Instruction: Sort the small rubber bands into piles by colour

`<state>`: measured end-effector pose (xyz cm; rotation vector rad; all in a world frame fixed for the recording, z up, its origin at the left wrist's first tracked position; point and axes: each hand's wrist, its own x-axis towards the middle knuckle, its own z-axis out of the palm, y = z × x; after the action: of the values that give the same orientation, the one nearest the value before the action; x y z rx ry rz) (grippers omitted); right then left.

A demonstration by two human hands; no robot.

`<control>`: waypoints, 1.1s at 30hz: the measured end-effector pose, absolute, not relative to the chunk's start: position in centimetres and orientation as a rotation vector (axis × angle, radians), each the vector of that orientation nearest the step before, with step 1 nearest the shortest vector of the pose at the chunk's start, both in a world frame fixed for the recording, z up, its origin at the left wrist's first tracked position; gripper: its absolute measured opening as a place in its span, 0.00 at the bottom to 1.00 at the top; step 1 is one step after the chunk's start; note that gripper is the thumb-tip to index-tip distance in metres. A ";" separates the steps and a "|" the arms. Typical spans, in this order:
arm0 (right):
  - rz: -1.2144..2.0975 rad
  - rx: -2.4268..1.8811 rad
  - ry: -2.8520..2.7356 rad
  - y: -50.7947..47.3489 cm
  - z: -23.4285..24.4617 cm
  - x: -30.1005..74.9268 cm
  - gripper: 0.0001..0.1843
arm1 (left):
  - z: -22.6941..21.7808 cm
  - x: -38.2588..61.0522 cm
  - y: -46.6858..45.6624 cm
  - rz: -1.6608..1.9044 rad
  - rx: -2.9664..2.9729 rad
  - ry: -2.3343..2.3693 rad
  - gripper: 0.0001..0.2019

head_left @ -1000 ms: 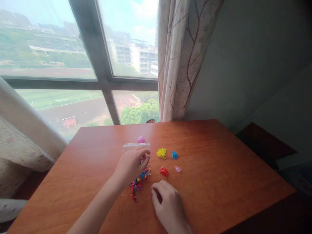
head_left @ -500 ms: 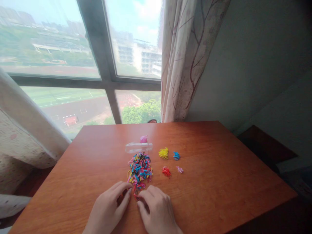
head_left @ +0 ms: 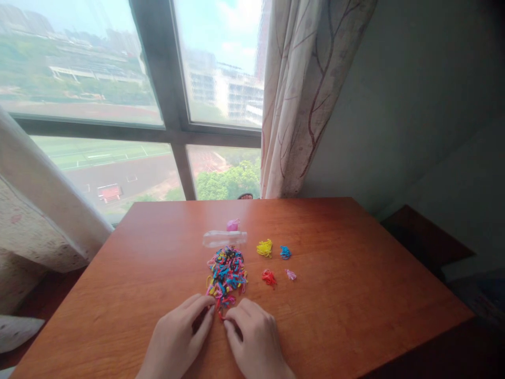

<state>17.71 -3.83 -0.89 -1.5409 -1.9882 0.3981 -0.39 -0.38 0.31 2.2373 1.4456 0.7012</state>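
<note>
A mixed heap of small elastic hair bands (head_left: 228, 271), in blue, pink, yellow, red and black, lies on the wooden table. At its near edge, my left hand (head_left: 183, 326) is closed in a pinch, thumb and forefinger meeting at the loose bands; its exact grip is partly hidden. Close beside it, my right hand (head_left: 252, 329) pinches a red elastic band (head_left: 220, 312) that trails from the heap. To the right are separate small piles: yellow bands (head_left: 264, 248), blue bands (head_left: 285, 252), red bands (head_left: 269, 278) and pale pink bands (head_left: 291, 275).
Behind the heap a clear plastic container (head_left: 224, 239) lies on its side, with a pink object (head_left: 232, 225) just beyond it. The wooden table (head_left: 355, 273) reaches up to the window (head_left: 177, 138). Curtains (head_left: 288, 95) hang on both sides.
Both hands stay almost in place at the near edge of the heap, with only slight finger movement. The piles look the same, and the camera view has shifted slightly.
</note>
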 end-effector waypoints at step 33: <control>0.118 -1.719 -1.624 -0.8 -0.8 25.4 0.14 | 0.5 -0.2 -0.4 0.639 2.211 1.458 0.09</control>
<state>25.40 -0.84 -0.78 -1.7187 -1.6236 0.1180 -0.22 -0.41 0.47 2.2109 1.4579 0.6392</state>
